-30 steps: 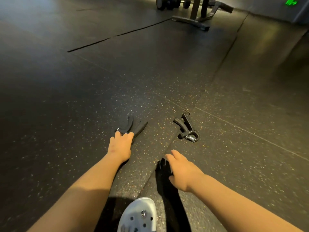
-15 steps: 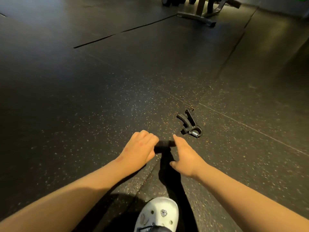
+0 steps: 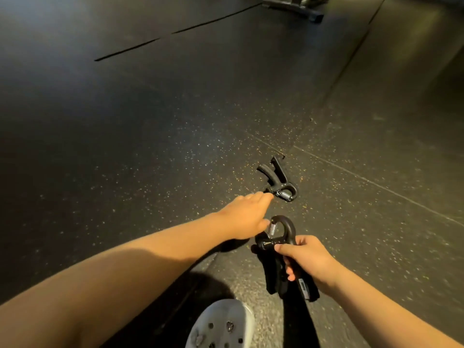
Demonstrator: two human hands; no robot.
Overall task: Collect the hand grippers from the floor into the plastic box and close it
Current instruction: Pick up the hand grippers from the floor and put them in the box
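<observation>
One black hand gripper (image 3: 278, 180) lies on the dark speckled floor, its metal spring end nearest me. My left hand (image 3: 247, 216) stretches toward it, fingers apart, fingertips just short of the spring end, holding nothing. My right hand (image 3: 305, 258) is closed around black hand grippers (image 3: 282, 249), held spring end up just above the floor; how many it holds I cannot tell. The plastic box is out of view.
The black rubber floor (image 3: 150, 146) has seams running across it. A metal base of gym equipment (image 3: 293, 8) stands far ahead. My white perforated shoe (image 3: 221, 325) is at the bottom middle.
My left hand passed the gripper it picked up to my right hand, which now holds it raised. The left hand has moved right and forward to the gripper on the floor.
</observation>
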